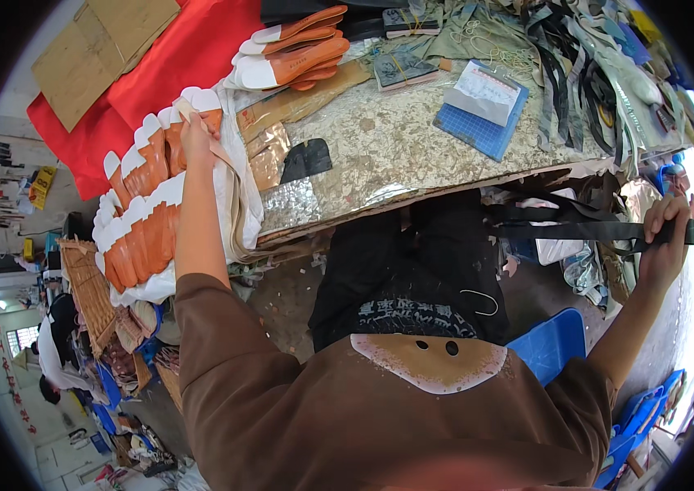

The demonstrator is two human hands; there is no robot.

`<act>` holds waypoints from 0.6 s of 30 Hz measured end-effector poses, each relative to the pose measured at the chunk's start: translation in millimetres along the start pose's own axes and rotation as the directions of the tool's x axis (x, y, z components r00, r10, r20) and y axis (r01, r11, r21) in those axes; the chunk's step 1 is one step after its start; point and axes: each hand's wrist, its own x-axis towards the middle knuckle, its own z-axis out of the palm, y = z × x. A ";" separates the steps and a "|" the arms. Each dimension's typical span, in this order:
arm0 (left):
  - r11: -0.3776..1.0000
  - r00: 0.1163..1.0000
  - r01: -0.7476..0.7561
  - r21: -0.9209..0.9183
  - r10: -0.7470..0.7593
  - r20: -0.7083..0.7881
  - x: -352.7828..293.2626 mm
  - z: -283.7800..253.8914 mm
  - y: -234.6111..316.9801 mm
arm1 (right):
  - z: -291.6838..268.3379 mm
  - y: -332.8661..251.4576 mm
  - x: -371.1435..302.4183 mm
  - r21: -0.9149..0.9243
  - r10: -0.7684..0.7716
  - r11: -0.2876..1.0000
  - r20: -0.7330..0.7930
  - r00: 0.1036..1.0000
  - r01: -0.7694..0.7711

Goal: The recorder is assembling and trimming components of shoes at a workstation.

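On the left, my left hand (197,141) is closed on a pale beige piece (184,106), whose kind I cannot make out. It is over rows of orange-brown insoles (147,164) with white ends, overlapping on a white cloth (242,196). More insoles (294,64) lie stacked at the table's far side. Out at the far right, my right hand (664,237) grips a black strap (564,231) that runs level toward my dark-clothed lap. A rounded black piece (306,160) lies on the table between the insoles and the clipboard.
The worn table (380,155) has a blue clipboard (478,135) with paper, bundled cards (404,69) and a heap of dark strips (580,74) at the right. Red cloth (163,78) and cardboard (89,53) lie far left. Below stands a blue bin (552,344).
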 end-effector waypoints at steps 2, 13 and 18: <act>0.999 0.999 0.039 -0.012 -0.038 0.017 5.7 4.9 -3.4 | 20.6 -6.7 -0.8 -0.012 -0.017 1.000 -0.034 0.999 0.016; 0.974 0.725 -0.224 0.022 0.152 0.672 -187.0 132.1 52.5 | 150.9 7.8 20.9 0.042 -0.040 0.999 0.311 0.950 0.029; 0.850 0.480 -0.428 -0.307 0.502 0.719 -312.1 222.2 57.5 | 215.9 46.7 29.5 0.008 -0.074 0.997 0.479 0.875 0.080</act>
